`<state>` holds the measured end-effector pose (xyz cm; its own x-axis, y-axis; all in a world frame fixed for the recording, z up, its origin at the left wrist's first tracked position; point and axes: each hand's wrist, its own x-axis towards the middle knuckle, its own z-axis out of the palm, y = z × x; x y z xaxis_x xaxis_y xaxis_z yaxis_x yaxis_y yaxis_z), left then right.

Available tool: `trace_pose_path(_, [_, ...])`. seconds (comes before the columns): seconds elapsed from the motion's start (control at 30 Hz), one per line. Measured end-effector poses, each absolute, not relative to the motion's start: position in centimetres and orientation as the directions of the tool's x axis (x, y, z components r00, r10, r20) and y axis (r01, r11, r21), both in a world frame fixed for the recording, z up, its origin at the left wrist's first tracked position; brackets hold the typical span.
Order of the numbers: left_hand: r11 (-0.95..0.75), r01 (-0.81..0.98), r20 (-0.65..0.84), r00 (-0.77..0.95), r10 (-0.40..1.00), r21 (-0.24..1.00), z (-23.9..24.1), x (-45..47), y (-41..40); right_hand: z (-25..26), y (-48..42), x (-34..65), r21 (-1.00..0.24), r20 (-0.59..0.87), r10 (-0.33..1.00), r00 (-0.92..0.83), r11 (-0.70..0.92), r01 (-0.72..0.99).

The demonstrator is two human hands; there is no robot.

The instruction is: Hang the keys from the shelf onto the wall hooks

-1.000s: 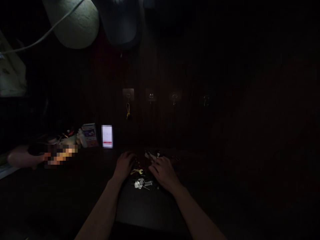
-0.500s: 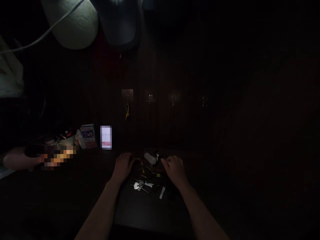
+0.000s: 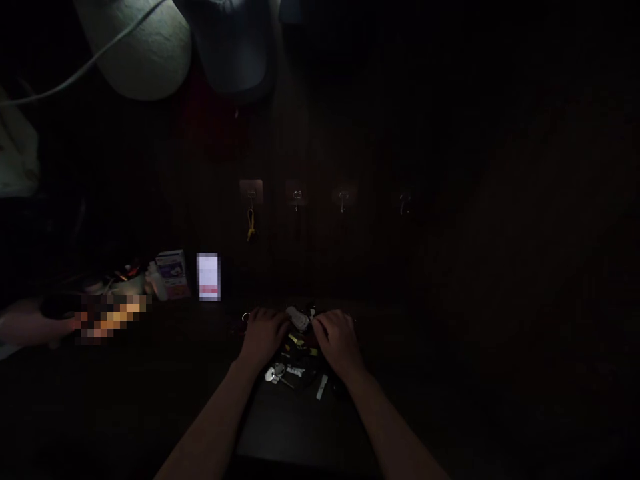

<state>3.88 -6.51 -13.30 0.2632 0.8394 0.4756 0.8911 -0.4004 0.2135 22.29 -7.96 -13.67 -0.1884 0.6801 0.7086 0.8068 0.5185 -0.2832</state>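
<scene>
Setting: Night-dark wall [image 3: 450, 200] above a dark tabletop [image 3: 295, 427], the light so low that most detail is lost; four adhesive hooks [image 3: 297, 197] run in a row across the wall, a yellow cord [image 3: 251, 225] hanging from the leftmost.

Keys: Loose heap at table centre, between our hands, with silver keys [image 3: 275, 375] nearest us, a pale oval fob [image 3: 299, 318] at the far side, yellow pieces [image 3: 297, 341] in the middle and a pale strip [image 3: 322, 387] just to the right.

Left hand: Our left hand [image 3: 263, 337] sits at the heap, fingers [image 3: 273, 320] curved down beside the fob; we cannot tell if they grip anything.

Right hand: Our right hand [image 3: 337, 340] sits close by, fingers [image 3: 325, 325] also curved down; again we cannot tell.

Hidden: Both hands cover the heap's middle; dark parts of it merge with the tabletop.

Nearby: Far left, a separate hand [image 3: 30, 323] sits beside a pixelated object [image 3: 113, 319]; a small bottle [image 3: 157, 283], printed box [image 3: 173, 275] and bright pixelated rectangle [image 3: 208, 277] stand beyond; two caps [image 3: 133, 47] hang overhead.
</scene>
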Motion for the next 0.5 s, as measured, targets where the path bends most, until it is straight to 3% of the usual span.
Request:
trace_pose_path(0.1, [-0.415, 0.877, 0.444, 0.28, 0.851, 0.243, -13.4, 4.4, -6.6, -13.7, -8.0, 22.2, -0.275, 0.701, 0.684, -0.203, 0.521, 0.808])
trace_pose_path(0.23, [-0.435, 0.816, 0.426, 0.262, 0.866, 0.381, -13.8, 3.9, -6.3, -13.7, -8.0, 22.1, -0.271, 0.706, 0.678, -0.206, 0.528, 0.805])
trace_pose_path(0.37, [-0.432, 0.64, 0.471, 0.121, 0.874, 0.636, -13.9, 3.4, -5.8, -13.6, -8.0, 22.1, -0.286, 0.717, 0.668, -0.196, 0.539, 0.792])
trace_pose_path(0.5, [-0.335, 0.369, 0.389, -0.079, 0.918, 0.867, -12.9, 3.6, -6.3, -13.5, -8.1, 22.0, -0.303, 0.72, 0.669, -0.187, 0.545, 0.782])
